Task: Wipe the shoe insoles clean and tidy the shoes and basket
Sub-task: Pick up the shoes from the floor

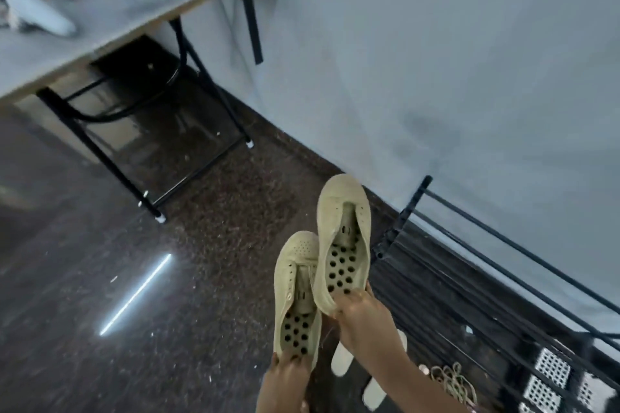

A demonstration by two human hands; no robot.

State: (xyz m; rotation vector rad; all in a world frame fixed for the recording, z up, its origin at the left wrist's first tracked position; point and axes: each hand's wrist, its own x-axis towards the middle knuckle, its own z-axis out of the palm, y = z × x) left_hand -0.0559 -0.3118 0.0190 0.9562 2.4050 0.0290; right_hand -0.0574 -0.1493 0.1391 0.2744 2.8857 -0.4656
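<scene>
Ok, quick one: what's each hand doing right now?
Left hand: holds the nearer shoe by its heel.
Right hand: holds the farther shoe by its heel.

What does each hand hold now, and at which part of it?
The left hand holds one beige shoe at its heel end. The right hand holds the other shoe, also at the heel end.

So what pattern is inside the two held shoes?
Dark round holes across beige footbeds; head view shows it.
</scene>
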